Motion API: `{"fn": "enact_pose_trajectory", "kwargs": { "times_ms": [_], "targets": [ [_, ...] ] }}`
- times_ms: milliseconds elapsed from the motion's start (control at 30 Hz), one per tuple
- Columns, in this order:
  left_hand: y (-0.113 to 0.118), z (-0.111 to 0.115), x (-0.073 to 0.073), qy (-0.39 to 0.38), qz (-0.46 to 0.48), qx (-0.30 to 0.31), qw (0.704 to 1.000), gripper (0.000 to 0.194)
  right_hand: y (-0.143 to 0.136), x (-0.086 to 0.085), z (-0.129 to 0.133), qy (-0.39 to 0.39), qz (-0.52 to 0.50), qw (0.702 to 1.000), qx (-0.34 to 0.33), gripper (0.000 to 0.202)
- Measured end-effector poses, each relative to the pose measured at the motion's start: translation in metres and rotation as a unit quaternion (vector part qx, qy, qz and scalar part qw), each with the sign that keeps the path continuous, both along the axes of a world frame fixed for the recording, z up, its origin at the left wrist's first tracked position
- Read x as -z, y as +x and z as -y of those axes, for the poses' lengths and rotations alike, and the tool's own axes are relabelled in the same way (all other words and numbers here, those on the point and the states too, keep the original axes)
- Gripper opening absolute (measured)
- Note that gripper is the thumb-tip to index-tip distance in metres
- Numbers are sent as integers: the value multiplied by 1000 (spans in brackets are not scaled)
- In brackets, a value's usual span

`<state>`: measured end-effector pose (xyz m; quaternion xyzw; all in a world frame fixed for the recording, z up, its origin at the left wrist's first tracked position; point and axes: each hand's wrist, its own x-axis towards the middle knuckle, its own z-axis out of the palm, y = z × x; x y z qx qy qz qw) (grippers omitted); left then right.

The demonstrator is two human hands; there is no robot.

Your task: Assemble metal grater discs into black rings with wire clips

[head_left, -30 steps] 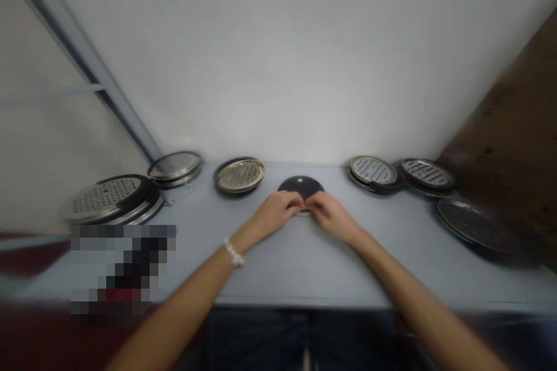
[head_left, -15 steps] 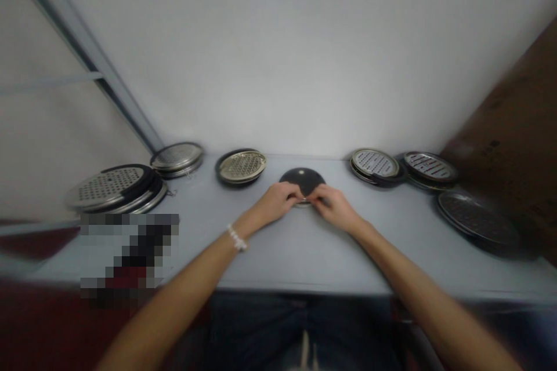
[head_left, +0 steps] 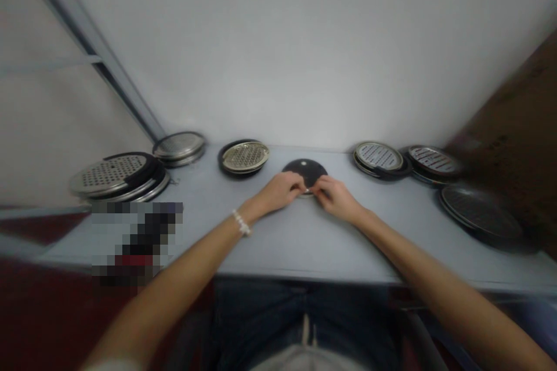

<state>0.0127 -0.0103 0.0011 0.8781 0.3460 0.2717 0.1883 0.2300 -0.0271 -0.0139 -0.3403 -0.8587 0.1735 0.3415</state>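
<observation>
A dark round disc (head_left: 306, 169) with a bright spot near its far edge and a silvery near rim lies on the grey table (head_left: 282, 243). My left hand (head_left: 285, 190) is closed in a pinch at the disc's near left rim. Opposite it, my right hand (head_left: 334, 194) pinches at the near right rim. The fingertips of both hands almost meet over the silvery part. What sits between them is too small and blurred to make out. A white bracelet (head_left: 242, 224) circles my left wrist.
Round perforated metal graters with dark rims stand along the table: a left stack (head_left: 115, 177), a back-left stack (head_left: 180, 148), a pale pair (head_left: 245, 156), two back-right stacks (head_left: 379, 157) (head_left: 435, 162) and a darker right one (head_left: 481, 211). Brown cardboard (head_left: 517, 122) rises at right.
The view has tilted slightly, so the table and everything on it appear a little higher. Both hands keep their pinch at the disc's near rim, with little visible finger movement.
</observation>
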Motion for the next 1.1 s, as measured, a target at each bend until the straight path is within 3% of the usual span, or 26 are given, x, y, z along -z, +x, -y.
{"fn": "enact_pose_trajectory", "kwargs": {
  "times_ms": [300,633,767,867,1100],
  "targets": [
    [3,-4,3,-3,19,3,1000,10,9,5,-6,-10,-38,999,-13,18],
    [12,3,4,15,-3,-63,998,12,9,5,-8,-7,-45,999,0,16],
    [12,6,3,43,-47,-40,997,18,10,4,-5,-7,-44,999,3,17],
    [12,9,4,63,-81,-57,993,24,11,5,-5,-5,-44,999,-1,17],
    [14,15,5,94,-116,-75,986,20,14,2,-3,5,-53,998,16,17]
  ]
}}
